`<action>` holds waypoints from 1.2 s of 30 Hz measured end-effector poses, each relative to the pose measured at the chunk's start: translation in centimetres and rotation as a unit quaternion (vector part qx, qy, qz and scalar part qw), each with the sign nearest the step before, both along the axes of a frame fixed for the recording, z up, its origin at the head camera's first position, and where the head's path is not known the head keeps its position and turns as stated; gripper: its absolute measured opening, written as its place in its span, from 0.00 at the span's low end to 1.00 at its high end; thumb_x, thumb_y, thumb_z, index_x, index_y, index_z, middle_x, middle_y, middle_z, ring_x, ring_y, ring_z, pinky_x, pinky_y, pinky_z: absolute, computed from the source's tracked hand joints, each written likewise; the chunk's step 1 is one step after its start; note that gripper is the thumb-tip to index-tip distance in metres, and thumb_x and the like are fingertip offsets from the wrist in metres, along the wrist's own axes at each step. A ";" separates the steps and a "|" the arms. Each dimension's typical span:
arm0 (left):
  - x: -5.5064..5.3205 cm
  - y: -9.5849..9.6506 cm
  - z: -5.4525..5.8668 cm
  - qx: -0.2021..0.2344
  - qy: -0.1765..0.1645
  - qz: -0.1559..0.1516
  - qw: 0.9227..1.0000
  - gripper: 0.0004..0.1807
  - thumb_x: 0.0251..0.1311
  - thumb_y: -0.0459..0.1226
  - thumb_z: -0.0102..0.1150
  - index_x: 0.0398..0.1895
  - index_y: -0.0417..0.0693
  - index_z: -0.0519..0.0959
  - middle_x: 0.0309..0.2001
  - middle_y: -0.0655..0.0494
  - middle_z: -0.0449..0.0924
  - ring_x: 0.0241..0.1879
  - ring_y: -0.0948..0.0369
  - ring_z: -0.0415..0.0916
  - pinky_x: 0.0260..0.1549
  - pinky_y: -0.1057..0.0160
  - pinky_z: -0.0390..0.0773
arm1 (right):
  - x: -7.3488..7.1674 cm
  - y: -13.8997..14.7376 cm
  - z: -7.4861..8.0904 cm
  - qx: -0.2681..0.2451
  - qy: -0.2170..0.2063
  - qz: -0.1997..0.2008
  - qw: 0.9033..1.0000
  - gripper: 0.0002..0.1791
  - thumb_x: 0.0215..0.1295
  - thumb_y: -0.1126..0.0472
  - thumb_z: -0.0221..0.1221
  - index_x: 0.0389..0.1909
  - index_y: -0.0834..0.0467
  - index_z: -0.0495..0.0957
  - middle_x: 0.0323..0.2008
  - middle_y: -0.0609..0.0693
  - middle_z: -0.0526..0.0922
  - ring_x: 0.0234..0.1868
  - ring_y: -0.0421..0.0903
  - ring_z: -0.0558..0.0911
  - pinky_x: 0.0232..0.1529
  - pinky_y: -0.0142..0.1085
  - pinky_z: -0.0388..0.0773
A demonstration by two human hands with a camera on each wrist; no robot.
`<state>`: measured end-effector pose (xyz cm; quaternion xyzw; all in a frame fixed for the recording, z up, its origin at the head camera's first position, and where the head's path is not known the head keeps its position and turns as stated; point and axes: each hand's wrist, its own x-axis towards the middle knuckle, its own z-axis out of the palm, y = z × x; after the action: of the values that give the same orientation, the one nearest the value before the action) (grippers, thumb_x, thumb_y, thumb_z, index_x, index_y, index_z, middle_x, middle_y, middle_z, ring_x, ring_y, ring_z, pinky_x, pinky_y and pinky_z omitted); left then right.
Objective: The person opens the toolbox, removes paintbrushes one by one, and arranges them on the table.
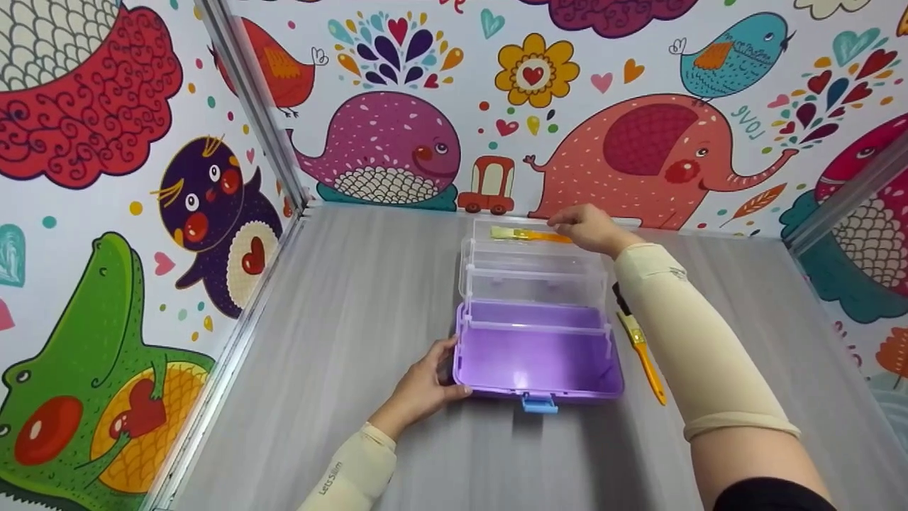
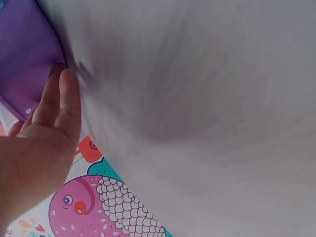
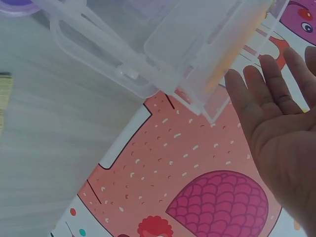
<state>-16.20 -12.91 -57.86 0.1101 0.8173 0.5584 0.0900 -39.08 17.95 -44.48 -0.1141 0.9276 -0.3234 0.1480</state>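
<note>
A purple box [image 1: 538,358] stands with its clear stepped trays [image 1: 535,284] raised behind it. At its front left corner is my left hand [image 1: 420,383], thumb by the front rim and straight fingers against the side; the left wrist view shows this hand [image 2: 47,118] touching the purple wall. My right hand [image 1: 587,228] is over the top tray, beside the orange handle of a flat paintbrush [image 1: 525,235] lying there. In the right wrist view the right hand [image 3: 276,108] has extended fingers next to the tray, not wrapped round the brush.
Right of the box, on the grey tabletop [image 1: 340,305], lies another orange-handled brush [image 1: 644,358], partly hidden at its far end by a dark object [image 1: 622,298]. A blue latch [image 1: 540,404] juts from the box's front. Cartoon-printed walls [image 1: 496,92] enclose the back and sides.
</note>
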 end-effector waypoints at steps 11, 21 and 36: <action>0.0 0.1 -0.1 0.008 -0.002 0.001 1.000 0.47 0.49 0.36 0.76 0.73 0.43 0.62 0.69 0.37 0.66 0.63 0.42 0.70 0.65 0.45 0.65 | -0.7 0.0 -0.9 0.052 0.043 0.032 0.997 0.16 0.71 0.70 0.50 0.54 0.65 0.81 0.55 0.63 0.81 0.59 0.59 0.76 0.61 0.55 0.71; 0.0 0.1 -0.1 0.002 -0.015 0.004 1.000 0.46 0.50 0.36 0.75 0.73 0.46 0.62 0.70 0.42 0.66 0.65 0.45 0.68 0.66 0.47 0.65 | -0.7 -0.4 -1.5 0.073 0.055 0.022 0.996 0.15 0.69 0.71 0.53 0.53 0.66 0.82 0.51 0.63 0.83 0.56 0.59 0.79 0.62 0.53 0.72; 0.1 0.1 0.1 -0.011 -0.013 0.007 1.000 0.47 0.50 0.38 0.76 0.73 0.49 0.63 0.69 0.41 0.68 0.62 0.45 0.72 0.64 0.47 0.68 | -0.8 -1.1 -1.6 0.136 0.081 -0.024 0.987 0.15 0.61 0.69 0.63 0.48 0.60 0.85 0.47 0.58 0.85 0.51 0.57 0.81 0.56 0.54 0.76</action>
<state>-16.09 -12.83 -57.77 0.0964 0.8231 0.5511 0.0976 -39.84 16.81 -46.09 -0.0968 0.9743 -0.1876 0.0790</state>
